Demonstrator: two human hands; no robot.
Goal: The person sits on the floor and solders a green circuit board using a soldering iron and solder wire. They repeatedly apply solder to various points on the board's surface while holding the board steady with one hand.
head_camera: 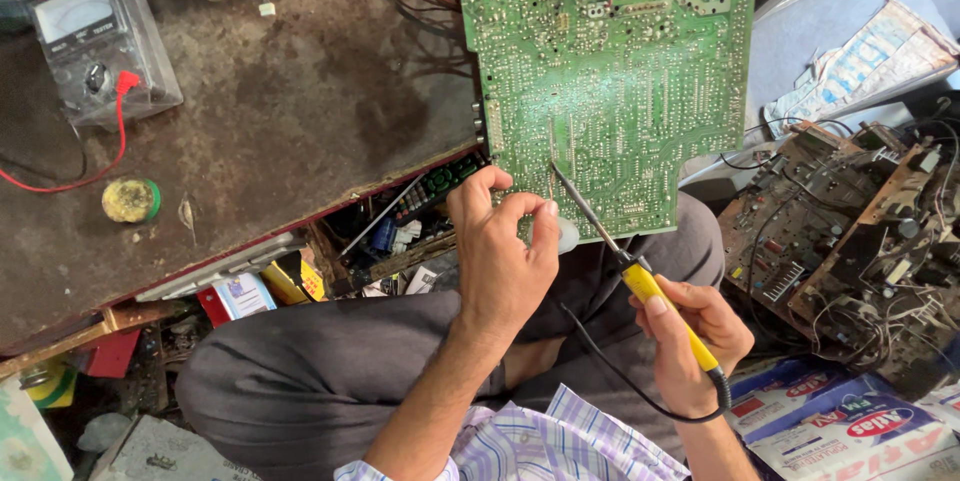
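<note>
Circuit board (pixel 610 71) above hands, soldering iron (pixel 640 276) (right).

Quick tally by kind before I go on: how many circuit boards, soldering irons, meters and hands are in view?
Circuit boards: 3, the green board and two brown boards in the pile at right
Soldering irons: 1, yellow-handled iron in the right hand
Meters: 1, wrapped meter
Hands: 2, with the left hand at the green board's edge
Total: 7
</note>
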